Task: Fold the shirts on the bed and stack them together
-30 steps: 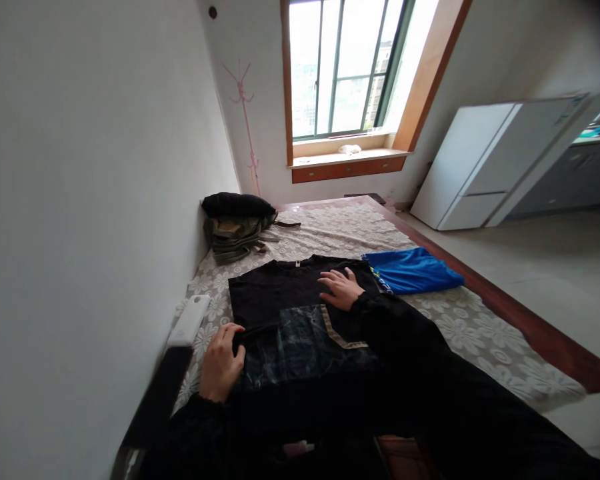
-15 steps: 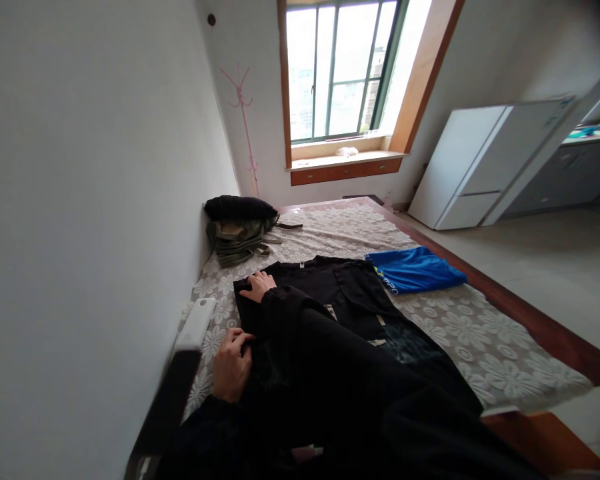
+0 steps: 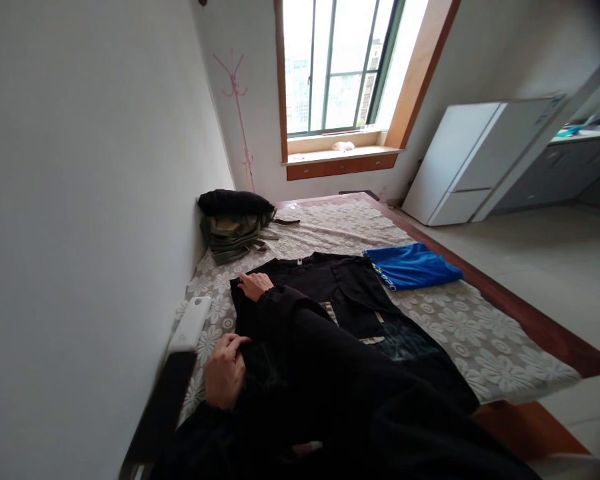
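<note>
Flower-textured cloth spreads around the left hand and right hand. Beneath both lies the black shirt, partly blocked by the right sleeve. Well right of them, folded blue fabric bears white characters, unclear. Both hands are half-curled; grip cannot be told. Left of the left hand: smooth white slab. Right of the right hand: illegible neck label.
</note>
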Action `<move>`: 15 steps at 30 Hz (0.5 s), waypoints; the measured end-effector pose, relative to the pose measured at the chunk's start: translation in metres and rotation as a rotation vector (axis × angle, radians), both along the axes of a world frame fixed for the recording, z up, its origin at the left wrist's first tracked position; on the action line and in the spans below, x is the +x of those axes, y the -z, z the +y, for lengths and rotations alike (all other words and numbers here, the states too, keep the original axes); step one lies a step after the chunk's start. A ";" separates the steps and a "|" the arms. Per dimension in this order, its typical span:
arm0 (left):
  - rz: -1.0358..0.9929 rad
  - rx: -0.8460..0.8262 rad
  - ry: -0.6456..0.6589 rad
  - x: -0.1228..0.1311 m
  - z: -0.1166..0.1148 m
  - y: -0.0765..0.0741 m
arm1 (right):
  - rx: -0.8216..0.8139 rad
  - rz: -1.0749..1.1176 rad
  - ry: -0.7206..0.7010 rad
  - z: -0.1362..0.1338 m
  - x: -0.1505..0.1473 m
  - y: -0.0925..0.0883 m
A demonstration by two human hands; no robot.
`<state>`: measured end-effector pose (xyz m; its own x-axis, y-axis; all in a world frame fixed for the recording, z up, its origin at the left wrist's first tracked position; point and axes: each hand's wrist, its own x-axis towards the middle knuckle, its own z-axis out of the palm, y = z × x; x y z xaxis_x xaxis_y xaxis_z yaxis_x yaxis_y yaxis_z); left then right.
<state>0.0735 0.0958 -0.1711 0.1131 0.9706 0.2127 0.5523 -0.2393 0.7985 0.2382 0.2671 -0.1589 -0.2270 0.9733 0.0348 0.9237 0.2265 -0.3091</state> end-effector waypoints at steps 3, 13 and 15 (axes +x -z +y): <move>0.027 0.052 -0.020 -0.002 0.000 0.003 | 0.002 -0.023 -0.011 0.001 0.001 -0.003; 0.317 0.109 -0.050 -0.003 0.000 0.004 | -0.048 -0.120 -0.051 -0.001 0.051 -0.007; 0.341 0.115 -0.050 -0.003 0.000 0.004 | -0.050 -0.140 -0.053 -0.004 0.057 -0.005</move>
